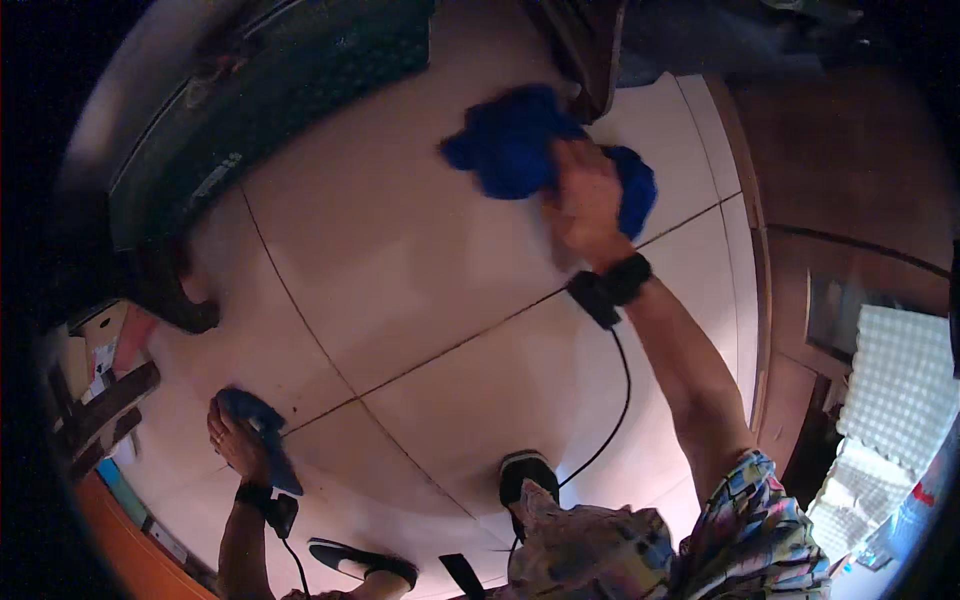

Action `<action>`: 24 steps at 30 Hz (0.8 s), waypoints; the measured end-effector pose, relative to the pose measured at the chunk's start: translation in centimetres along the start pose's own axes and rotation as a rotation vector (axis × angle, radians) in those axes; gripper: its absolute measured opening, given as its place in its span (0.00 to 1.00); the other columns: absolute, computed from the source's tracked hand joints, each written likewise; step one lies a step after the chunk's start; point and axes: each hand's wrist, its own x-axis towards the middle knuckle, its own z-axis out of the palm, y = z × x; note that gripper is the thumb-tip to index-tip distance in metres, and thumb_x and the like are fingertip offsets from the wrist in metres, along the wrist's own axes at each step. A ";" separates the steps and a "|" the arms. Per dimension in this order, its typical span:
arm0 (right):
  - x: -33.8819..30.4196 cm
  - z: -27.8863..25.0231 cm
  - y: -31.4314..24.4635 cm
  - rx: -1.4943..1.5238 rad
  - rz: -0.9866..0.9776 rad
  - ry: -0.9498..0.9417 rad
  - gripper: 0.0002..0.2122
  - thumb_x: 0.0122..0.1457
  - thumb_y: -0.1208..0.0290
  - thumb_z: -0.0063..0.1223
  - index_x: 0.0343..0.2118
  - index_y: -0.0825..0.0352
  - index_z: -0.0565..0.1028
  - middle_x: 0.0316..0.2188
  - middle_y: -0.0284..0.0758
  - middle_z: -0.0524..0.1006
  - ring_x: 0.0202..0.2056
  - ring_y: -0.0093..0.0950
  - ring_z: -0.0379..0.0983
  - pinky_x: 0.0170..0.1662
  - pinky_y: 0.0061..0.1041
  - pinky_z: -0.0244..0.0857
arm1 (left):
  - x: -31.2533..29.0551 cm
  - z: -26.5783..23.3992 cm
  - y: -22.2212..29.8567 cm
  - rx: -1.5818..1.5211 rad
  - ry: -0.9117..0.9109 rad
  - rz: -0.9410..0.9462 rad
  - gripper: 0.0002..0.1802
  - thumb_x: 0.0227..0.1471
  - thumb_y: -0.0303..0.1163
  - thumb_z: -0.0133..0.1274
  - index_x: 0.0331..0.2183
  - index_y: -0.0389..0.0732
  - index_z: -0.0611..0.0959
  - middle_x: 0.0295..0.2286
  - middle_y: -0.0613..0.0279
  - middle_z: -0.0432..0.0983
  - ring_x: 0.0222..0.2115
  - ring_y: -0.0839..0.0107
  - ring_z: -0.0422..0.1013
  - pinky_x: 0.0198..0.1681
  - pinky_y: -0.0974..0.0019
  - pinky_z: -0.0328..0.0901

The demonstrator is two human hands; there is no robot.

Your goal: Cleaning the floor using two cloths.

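Note:
A bright blue cloth (515, 145) lies bunched on the tiled floor at the upper middle, next to a dark furniture leg. My right hand (588, 198) presses down on it with the arm stretched out; its fingers are somewhat blurred, and the cloth spreads out on both sides of them. At the lower left, a darker blue, soft-looking piece of cloth (268, 415) sits on the floor. My left hand (236, 440) grips its near side, with the fingertips partly hidden. Each wrist wears a black band with a small box and a cable.
Dark green furniture (290, 120) stands at the upper left, and a dark wooden furniture leg (590, 60) reaches the floor near the blue cloth. Brown wooden cabinets (840, 150) line the right, with a checked cloth (895, 380) hanging there. Boxes (100, 335) sit at the left. My shoes (525, 470) are below.

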 end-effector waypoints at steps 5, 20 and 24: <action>4.5 1.3 -4.6 0.019 -0.096 0.038 0.24 0.40 0.71 0.57 0.45 0.65 0.69 0.41 0.43 0.72 0.45 0.44 0.68 0.48 0.40 0.61 | -0.2 -0.3 0.1 -0.036 -0.014 -0.025 0.27 0.57 0.36 0.42 0.57 0.40 0.62 0.58 0.53 0.55 0.57 0.52 0.54 0.56 0.47 0.51; -7.8 -6.7 13.1 -0.073 0.499 -0.352 0.27 0.52 0.66 0.50 0.56 0.65 0.59 0.47 0.51 0.71 0.49 0.49 0.68 0.52 0.42 0.63 | 0.2 -1.3 0.1 -0.243 0.169 0.180 0.25 0.56 0.34 0.45 0.54 0.36 0.66 0.54 0.48 0.60 0.56 0.50 0.55 0.57 0.49 0.51; -7.0 -4.0 7.1 -0.132 0.699 -0.395 0.41 0.47 0.52 0.58 0.60 0.68 0.53 0.57 0.53 0.60 0.58 0.51 0.57 0.58 0.43 0.57 | 0.6 -1.0 0.4 -0.215 0.140 0.128 0.25 0.54 0.34 0.47 0.53 0.36 0.67 0.55 0.50 0.60 0.56 0.51 0.56 0.56 0.50 0.52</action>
